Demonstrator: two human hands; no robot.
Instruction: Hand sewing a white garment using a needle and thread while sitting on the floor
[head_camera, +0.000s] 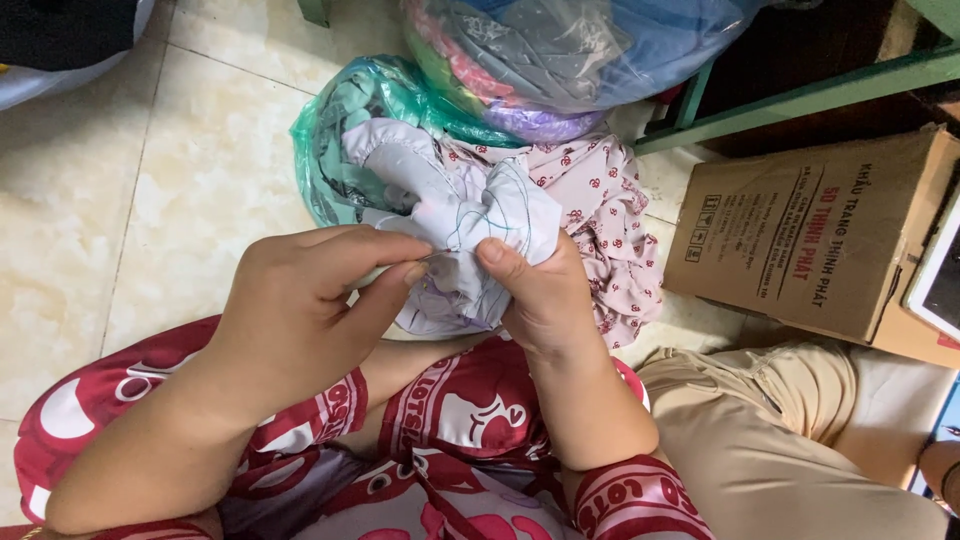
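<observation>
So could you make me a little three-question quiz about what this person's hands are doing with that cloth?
1. True or false: both the left hand and the right hand are on the white cloth piece.
2. What lies on the floor just right of the right hand? A) a cardboard box B) a metal bucket C) a pair of shoes
3. Fill in: the green plastic bag of fabric sits on the ____ floor.

Key: 1 true. 2 A. 3 tiled.
</observation>
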